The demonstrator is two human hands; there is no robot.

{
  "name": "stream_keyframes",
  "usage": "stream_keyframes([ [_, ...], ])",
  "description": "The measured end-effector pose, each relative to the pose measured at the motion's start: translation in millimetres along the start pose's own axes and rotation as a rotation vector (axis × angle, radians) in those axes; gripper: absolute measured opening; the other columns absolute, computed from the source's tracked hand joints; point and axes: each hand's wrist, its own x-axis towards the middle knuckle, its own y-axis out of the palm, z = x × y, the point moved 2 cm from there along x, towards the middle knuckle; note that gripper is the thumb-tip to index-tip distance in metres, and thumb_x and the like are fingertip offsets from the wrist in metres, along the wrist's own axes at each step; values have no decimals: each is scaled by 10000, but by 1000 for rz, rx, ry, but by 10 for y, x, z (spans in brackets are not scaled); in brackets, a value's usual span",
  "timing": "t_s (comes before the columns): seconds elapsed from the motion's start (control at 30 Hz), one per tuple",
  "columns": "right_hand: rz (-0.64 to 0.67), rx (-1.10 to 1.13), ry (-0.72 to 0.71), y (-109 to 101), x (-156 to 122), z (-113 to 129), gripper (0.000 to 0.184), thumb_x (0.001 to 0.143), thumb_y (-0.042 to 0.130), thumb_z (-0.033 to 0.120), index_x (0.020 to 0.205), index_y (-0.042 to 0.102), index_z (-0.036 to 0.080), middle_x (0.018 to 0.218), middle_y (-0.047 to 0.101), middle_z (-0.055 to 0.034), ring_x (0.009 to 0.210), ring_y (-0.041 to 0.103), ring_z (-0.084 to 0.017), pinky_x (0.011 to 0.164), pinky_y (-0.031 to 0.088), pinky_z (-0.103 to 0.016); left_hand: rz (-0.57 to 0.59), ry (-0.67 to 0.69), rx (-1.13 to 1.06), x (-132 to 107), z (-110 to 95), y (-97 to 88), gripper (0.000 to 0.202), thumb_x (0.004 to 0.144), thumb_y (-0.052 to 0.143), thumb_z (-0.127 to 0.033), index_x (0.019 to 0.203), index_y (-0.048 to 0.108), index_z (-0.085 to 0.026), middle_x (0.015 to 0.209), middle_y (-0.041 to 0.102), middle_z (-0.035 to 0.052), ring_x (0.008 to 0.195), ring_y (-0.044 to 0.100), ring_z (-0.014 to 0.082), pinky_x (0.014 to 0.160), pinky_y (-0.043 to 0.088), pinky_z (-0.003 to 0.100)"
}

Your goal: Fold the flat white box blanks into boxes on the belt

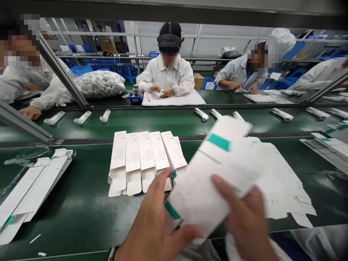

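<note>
Both my hands hold one flat white carton blank with a teal band (209,174), tilted up over the near edge of the green belt (81,203) and smeared by motion. My left hand (154,224) grips its lower left corner, thumb under it. My right hand (244,217) is closed on its lower right side. Just beyond lies a row of several folded white cartons (146,159) side by side. A stack of flat blanks (277,181) lies to the right under the held one.
More cartons (32,188) lie at the left edge. White plastic handle-shaped parts (83,117) ride the far belt. Three people in white coats sit across; one (168,76) works on a white mat. A clear bag of parts (100,83) sits at left.
</note>
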Motion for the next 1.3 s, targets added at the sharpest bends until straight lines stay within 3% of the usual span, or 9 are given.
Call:
stream_keyframes([
  [0.13, 314, 212, 216, 471, -174, -299, 595, 900, 918, 634, 1344, 793, 259, 1297, 860, -135, 1173, 828, -391, 978, 729, -520, 132, -273, -50, 17, -132, 64, 1150, 835, 913, -469, 1747, 231, -309, 1690, 558, 216, 1482, 620, 489, 1129, 621, 678],
  [0.43, 1137, 584, 119, 580, 116, -416, 939, 578, 1167, 364, 1402, 719, 319, 1488, 752, -115, 1256, 778, -355, 1084, 659, -506, 220, -200, 0, -89, 54, -128, 1380, 680, 978, -457, 1799, 185, -310, 1790, 470, 211, 1551, 535, 550, 1177, 560, 690],
  [0.57, 926, 542, 222, 638, 94, -590, 663, 604, 1152, 456, 1145, 823, 257, 1076, 851, -64, 972, 809, -277, 901, 688, -400, 206, -171, -33, -99, 100, -56, 744, 854, 849, -457, 1527, 615, -243, 1224, 820, 117, 1033, 775, 353, 847, 627, 424],
  [0.63, 747, 463, 268, 613, 89, -646, 530, 696, 1089, 577, 1018, 857, 226, 971, 857, -68, 937, 809, -265, 881, 681, -377, 226, -194, -68, -117, 131, -9, 308, 1048, 642, -507, 1095, 743, -220, 781, 710, 13, 664, 619, 203, 621, 446, 304],
  [0.7, 659, 406, 284, 577, 106, -662, 481, 755, 1060, 573, 1010, 869, 213, 1028, 879, -98, 989, 823, -286, 882, 687, -381, 243, -204, -83, -143, 161, 22, 505, 1143, 471, -586, 858, 664, -217, 658, 561, -19, 577, 475, 154, 583, 312, 302],
  [0.83, 483, 360, 249, 525, 187, -597, 447, 857, 1003, 537, 1107, 800, 227, 1045, 880, -86, 948, 836, -269, 787, 697, -342, 316, -295, -139, -217, 173, 65, 513, 1131, 463, -706, 1213, 681, -249, 928, 733, 58, 785, 675, 245, 697, 487, 334],
  [0.97, 360, 475, 137, 560, 123, -509, 613, 933, 951, 506, 1383, 560, 364, 1266, 849, -42, 1008, 858, -261, 853, 727, -390, 130, -298, -415, -227, 80, 128, 788, 1112, 566, -686, 1707, 160, -365, 1654, 608, 163, 1327, 725, 311, 1110, 600, 446],
  [1.07, 430, 438, 30, 600, -38, -499, 475, 1051, 827, 476, 1449, 580, 398, 1403, 813, -62, 1158, 842, -278, 958, 726, -437, -65, -234, -600, -163, 43, 175, 896, 1085, 704, -595, 1715, 98, -403, 1641, 634, 127, 1397, 717, 301, 1157, 620, 442],
  [1.3, 453, 88, -239, 520, -156, -483, 241, 1143, 678, 459, 1332, 819, 410, 1330, 835, -12, 940, 803, -188, 789, 662, -281, 9, -216, -660, -79, 116, 207, 916, 1058, 789, -507, 1742, 181, -505, 1719, 569, 73, 1445, 701, 322, 1150, 657, 467],
])
